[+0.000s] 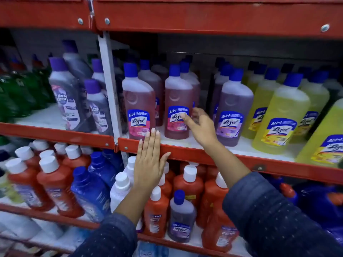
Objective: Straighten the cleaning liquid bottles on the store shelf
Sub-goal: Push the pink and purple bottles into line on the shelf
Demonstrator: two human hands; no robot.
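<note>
Pink bottle [178,102] upright, front of mid shelf [213,154]. R hand [200,127] fingers spread, thumb on label, no grip. L hand [150,156] flat, fingers together. Risk imo: hard nudge tips it into purple bottle [233,108].

A: Light even, from overhead; shelf recesses [178,45] dark at the back.
B: Blur?
A: Left bottles [68,93] soft, smeared. Red shelf rails [204,17] bow near the edges: wide-angle distortion.
</note>
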